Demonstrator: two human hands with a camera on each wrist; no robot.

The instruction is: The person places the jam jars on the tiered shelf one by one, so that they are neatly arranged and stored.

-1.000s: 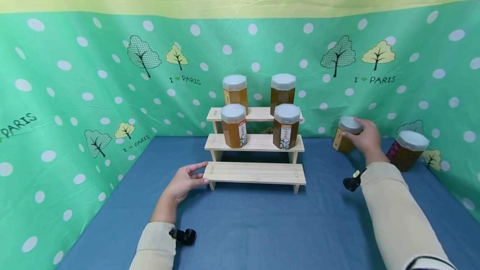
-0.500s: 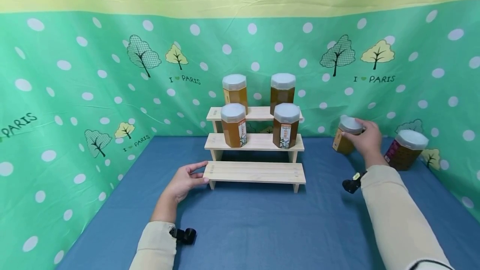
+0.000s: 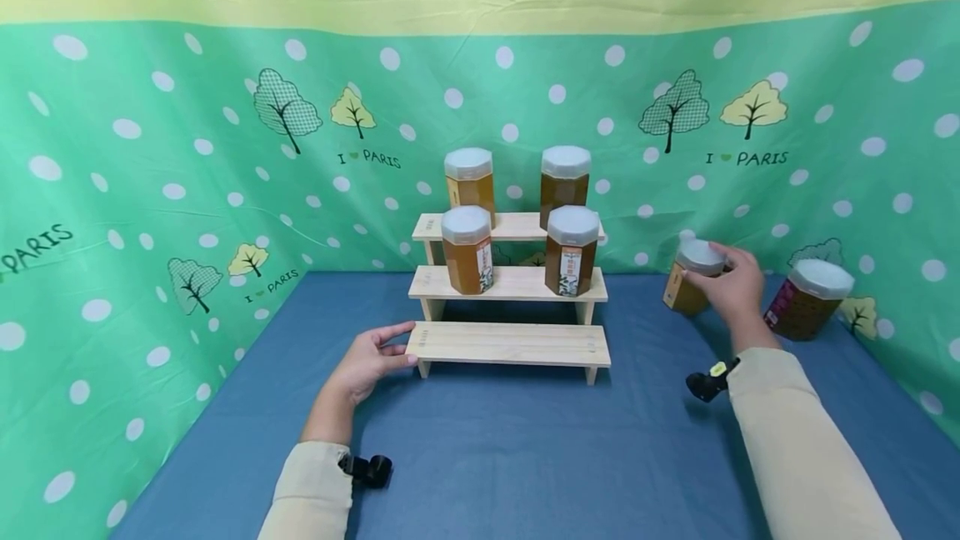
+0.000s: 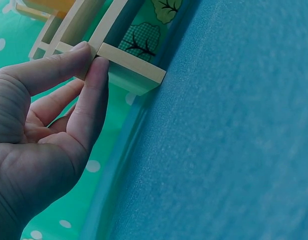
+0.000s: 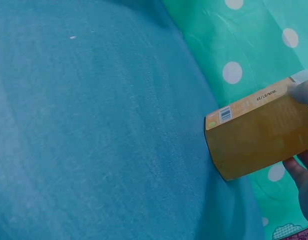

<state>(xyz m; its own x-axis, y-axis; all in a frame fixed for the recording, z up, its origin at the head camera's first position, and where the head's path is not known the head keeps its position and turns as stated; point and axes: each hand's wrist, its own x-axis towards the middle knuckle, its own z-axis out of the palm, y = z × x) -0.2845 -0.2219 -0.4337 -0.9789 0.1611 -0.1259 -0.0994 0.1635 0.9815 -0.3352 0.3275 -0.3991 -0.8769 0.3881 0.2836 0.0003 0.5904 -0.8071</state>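
Observation:
On the right, my right hand (image 3: 737, 286) grips a honey jar (image 3: 686, 290) near its white lid. In the right wrist view the jar's amber side (image 5: 258, 137) shows, with a barcode label along one edge. I cannot tell whether its base touches the table. My left hand (image 3: 365, 365) pinches the left end of the lowest step of a three-step wooden display stand (image 3: 510, 344). The left wrist view shows thumb and fingers (image 4: 96, 85) of that hand at the step's corner. Two honey jars (image 3: 467, 252) (image 3: 572, 252) stand on the middle step.
Two more jars (image 3: 471, 182) (image 3: 566, 182) stand on the top step. A darker jar with a purple label (image 3: 804, 307) stands on the blue tablecloth (image 3: 517, 457), right of my right hand. A green dotted curtain (image 3: 225, 190) hangs behind and along the sides.
My right hand and the gripped jar have shifted very slightly toward me. My left hand stays at the stand, and the other jars stand as before.

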